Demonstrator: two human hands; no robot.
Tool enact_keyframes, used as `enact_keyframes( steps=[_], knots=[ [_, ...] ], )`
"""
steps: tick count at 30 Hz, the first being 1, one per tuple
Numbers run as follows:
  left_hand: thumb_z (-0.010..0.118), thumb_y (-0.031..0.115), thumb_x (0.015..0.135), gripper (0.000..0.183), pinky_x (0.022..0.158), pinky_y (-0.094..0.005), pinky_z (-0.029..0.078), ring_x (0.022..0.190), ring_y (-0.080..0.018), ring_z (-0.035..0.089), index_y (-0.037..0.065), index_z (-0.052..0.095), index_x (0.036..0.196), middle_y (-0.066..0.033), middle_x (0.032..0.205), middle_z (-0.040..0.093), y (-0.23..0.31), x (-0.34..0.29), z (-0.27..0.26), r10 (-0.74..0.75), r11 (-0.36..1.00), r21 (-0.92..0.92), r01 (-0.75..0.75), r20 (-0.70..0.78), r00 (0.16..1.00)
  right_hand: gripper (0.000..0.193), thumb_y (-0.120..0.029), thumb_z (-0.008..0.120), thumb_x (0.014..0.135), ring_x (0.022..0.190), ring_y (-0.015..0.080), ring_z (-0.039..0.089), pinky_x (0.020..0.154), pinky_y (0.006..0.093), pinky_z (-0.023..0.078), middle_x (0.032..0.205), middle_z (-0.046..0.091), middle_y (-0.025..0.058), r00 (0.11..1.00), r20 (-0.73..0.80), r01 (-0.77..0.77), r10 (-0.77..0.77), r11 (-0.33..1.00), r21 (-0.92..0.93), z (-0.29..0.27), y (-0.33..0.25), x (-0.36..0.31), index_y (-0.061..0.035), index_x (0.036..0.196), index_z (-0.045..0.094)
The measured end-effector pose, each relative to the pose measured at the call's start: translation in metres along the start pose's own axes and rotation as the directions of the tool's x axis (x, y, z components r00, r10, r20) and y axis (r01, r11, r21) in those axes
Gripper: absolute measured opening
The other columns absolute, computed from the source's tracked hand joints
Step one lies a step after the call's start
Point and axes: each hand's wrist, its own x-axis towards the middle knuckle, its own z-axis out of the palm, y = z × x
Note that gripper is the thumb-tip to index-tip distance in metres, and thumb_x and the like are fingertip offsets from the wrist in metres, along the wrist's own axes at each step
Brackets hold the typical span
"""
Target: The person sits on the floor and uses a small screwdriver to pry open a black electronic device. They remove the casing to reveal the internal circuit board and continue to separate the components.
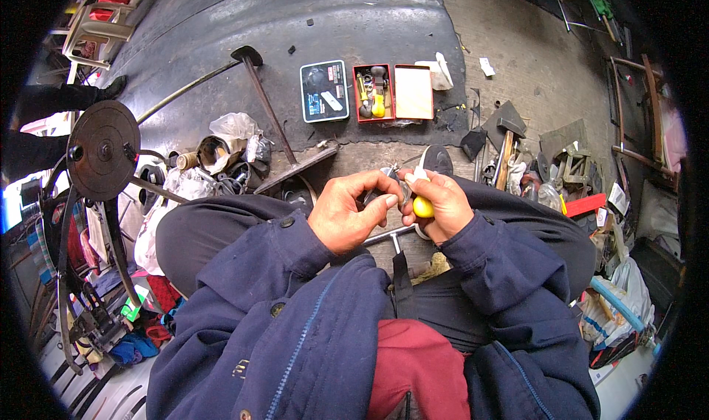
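My left hand [349, 207] is in front of my body with its fingers curled and thumb bent inward. A small greyish thing shows at its fingertips, too hidden to name. Close beside it, my right hand [441, 204] is closed around a small tool with a rounded yellow handle [423, 206], its working end hidden by fingers. Something white [420, 172] shows by the right thumb; I cannot tell what it is. The fingertips of both hands nearly meet. Below them, between my legs, is a metal bar [389, 236] with a dark strap.
Ahead lie a red box [374, 121] of small tools, its pale lid [413, 93], and a dark case [323, 115]. A metal stand [269, 110] rises at left, near a machine with a round wheel [103, 150]. Scraps and a red bar [586, 205] lie at right.
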Motion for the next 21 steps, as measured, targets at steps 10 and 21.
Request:
enact_keyframes(
  steps=[10, 21],
  knots=[
    [0.061, 0.010, 0.100, 0.015, 0.070, -0.0254, 0.054, 0.075, -0.0077, 0.063, -0.001, 0.066, 0.110, -0.0013, 0.091, 0.065, 0.000, 0.002, 0.000, -0.041, 0.998, -0.049, 0.039, -0.036, 0.999, 0.027, -0.017, 0.062, 0.099, 0.068, 0.0174, 0.064, 0.057, 0.0320, 0.054, 0.089, 0.065, 0.0100, 0.993, -0.033, 0.116, -0.116, 0.993, 0.019, -0.015, 0.004, 0.011, -0.0002, 0.120, 0.057],
    [0.054, 0.017, 0.102, 0.040, 0.067, -0.0385, 0.061, 0.074, -0.0196, 0.067, 0.008, 0.046, 0.141, -0.0144, 0.108, 0.062, 0.000, 0.008, -0.009, -0.136, 0.891, -0.447, 0.081, -0.093, 0.986, 0.021, -0.003, 0.062, 0.097, 0.070, 0.0155, 0.067, 0.057, 0.0287, 0.055, 0.089, 0.069, 0.0103, 0.745, -0.447, 0.428, -0.495, 0.869, -0.249, -0.073, -0.025, 0.100, 0.0031, 0.117, 0.059]
  ],
)
